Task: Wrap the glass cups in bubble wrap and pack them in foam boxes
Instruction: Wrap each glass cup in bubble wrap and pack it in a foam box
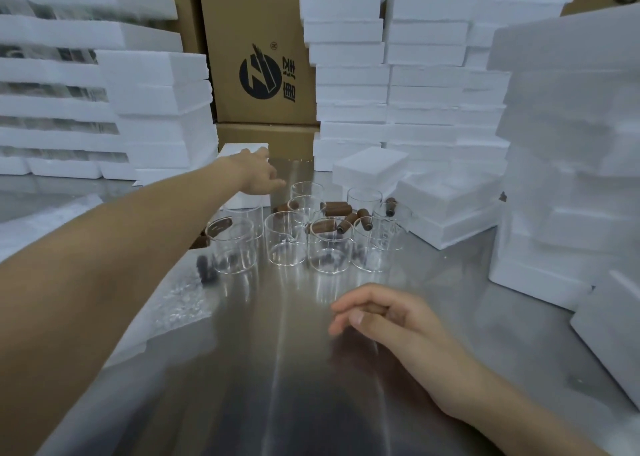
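Head view: about nine glass cups (pixel 287 239) with brown handles stand clustered mid-table (pixel 277 369). The left hand (pixel 258 175) lies on one foam box (pixel 239 151) behind them, its grip unclear. The right hand (pixel 377 317) hovers nearer, loosely curled, empty. One bubble wrap (pixel 180 303) sheet lies left.

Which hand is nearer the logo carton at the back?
Left. The left hand reaches beyond the cups, close to the carton. The right hand is on the near side of the cups, far from it.
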The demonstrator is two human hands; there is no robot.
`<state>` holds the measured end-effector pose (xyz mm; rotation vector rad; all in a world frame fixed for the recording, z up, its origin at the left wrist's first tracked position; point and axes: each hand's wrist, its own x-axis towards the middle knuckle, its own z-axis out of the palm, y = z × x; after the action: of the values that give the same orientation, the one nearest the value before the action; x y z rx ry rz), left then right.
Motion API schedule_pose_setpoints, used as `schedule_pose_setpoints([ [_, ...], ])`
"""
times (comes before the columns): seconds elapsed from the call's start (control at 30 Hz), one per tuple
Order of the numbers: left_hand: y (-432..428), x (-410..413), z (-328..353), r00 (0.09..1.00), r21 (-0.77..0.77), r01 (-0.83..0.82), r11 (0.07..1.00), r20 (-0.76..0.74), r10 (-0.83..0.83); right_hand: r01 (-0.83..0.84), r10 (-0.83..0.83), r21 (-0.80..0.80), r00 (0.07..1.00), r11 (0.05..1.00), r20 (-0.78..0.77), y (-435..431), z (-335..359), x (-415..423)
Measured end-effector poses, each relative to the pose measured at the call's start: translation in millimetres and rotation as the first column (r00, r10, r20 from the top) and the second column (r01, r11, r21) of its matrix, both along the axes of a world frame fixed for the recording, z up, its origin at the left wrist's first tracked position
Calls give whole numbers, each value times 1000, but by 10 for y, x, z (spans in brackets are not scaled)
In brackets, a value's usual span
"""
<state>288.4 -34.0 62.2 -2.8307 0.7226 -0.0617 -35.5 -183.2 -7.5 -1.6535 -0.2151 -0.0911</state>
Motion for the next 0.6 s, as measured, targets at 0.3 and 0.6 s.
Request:
schedule_pose_setpoints([
  [0.3,-1019,-450,153,981,-597,61,800,-113,-159,1,-1,-6,1000,1000,-3,12,3,0],
  [0.6,-1594,-375,-133,975,-609,-101,787,-218,-43,-15,15,-111,1000,994,4,4,1,24],
])
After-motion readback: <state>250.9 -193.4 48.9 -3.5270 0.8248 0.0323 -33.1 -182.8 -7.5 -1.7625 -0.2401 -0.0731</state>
